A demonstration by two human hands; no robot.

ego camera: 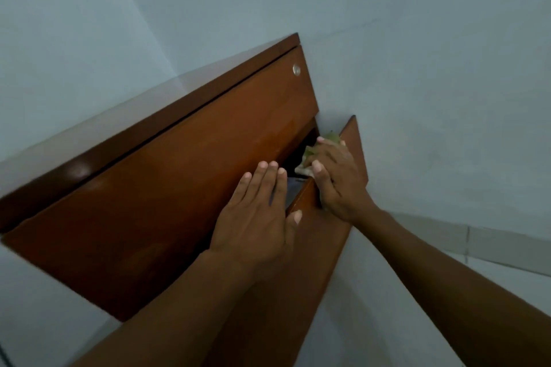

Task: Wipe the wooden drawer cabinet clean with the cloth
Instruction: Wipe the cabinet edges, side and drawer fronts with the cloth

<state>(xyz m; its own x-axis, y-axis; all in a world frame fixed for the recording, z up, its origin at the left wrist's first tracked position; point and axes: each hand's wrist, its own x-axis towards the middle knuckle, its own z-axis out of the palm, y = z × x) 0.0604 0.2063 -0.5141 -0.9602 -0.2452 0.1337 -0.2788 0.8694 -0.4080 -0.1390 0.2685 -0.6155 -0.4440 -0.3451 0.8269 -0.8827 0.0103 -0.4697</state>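
Observation:
The brown wooden drawer cabinet [167, 176] stands against a pale wall, seen tilted. Its lower drawer [351, 140] is pulled out a little, leaving a dark gap. My right hand [335, 179] presses a pale green cloth [307, 158] onto the top edge of that open drawer, fingers curled over the cloth. My left hand [256, 214] lies flat with straight fingers on the upper drawer front, fingertips at its lower edge, thumb near the open drawer's rim. Most of the cloth is hidden under my right hand.
A round silver lock [296, 69] sits near the upper drawer's right end. The pale wall [417, 68] is close behind and to the right of the cabinet. A light tiled floor with a skirting strip [477, 241] shows at the lower right.

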